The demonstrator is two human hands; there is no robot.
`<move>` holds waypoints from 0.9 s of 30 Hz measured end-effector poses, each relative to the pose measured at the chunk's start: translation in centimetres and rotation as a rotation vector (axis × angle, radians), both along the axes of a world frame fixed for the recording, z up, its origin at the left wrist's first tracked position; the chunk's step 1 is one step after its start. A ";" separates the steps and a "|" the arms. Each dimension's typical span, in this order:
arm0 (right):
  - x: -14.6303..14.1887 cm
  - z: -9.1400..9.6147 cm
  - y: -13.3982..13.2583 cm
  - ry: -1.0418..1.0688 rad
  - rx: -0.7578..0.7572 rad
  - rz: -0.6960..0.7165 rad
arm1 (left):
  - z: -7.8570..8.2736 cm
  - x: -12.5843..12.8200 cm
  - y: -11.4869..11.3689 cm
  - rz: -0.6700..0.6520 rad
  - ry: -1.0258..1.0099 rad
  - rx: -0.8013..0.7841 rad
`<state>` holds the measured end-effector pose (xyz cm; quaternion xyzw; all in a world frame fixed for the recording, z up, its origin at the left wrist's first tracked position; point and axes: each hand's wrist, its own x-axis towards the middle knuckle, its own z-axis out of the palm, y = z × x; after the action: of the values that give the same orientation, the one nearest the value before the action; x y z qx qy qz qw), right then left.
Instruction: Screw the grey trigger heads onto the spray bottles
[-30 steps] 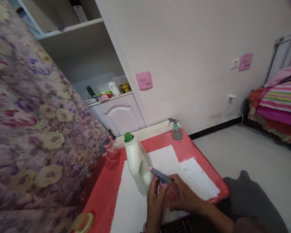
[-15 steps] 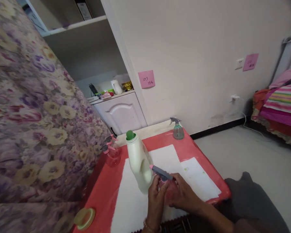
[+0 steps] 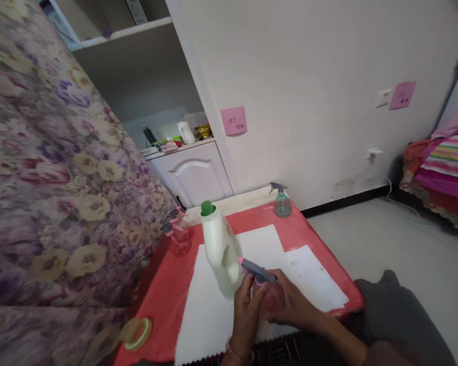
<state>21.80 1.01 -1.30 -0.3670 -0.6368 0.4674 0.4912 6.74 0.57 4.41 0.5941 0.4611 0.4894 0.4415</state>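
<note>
Between my hands is a pink see-through spray bottle (image 3: 272, 301) with a grey trigger head and a pink nozzle that points up and left. My left hand (image 3: 246, 310) is closed about its neck, just under the spray head. My right hand (image 3: 293, 300) wraps round the bottle's body from the right. Right behind them stands a pale green jug (image 3: 220, 249) with a handle; a green spout (image 3: 207, 208) shows in its uncapped mouth. White cloth (image 3: 198, 325) lies under the jug and my hands.
Pink spray bottles (image 3: 180, 242) stand at the red table's (image 3: 164, 300) left edge, by a flowered curtain (image 3: 80, 193). A green spray bottle (image 3: 283, 205) is at the back right. A yellow-green lid (image 3: 139, 335) lies front left, and a white sheet (image 3: 316, 284) at right.
The view has shifted slightly, so the scene sits a little to the right. Both hands keep the same hold on the pink spray bottle.
</note>
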 end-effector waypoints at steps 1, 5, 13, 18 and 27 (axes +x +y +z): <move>0.0 -0.1 0.0 -0.038 0.012 -0.032 | -0.1 0.1 0.0 0.010 -0.009 0.005; 0.4 0.5 -0.2 -0.087 0.030 -0.033 | 0.2 0.3 -0.1 0.031 -0.037 0.003; 0.0 1.3 -0.8 -0.124 -0.061 -0.083 | 0.6 0.7 -0.3 0.051 -0.067 -0.013; 0.3 0.9 -0.4 -0.123 0.007 -0.061 | 0.6 0.4 -0.2 -0.006 -0.063 -0.006; 1.1 1.0 0.0 0.063 0.025 0.150 | 1.1 0.6 -0.5 -0.058 -0.022 0.011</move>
<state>22.90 1.02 -0.30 -0.2971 -0.6526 0.5061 0.4793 7.30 0.10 5.50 0.6042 0.4363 0.4853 0.4572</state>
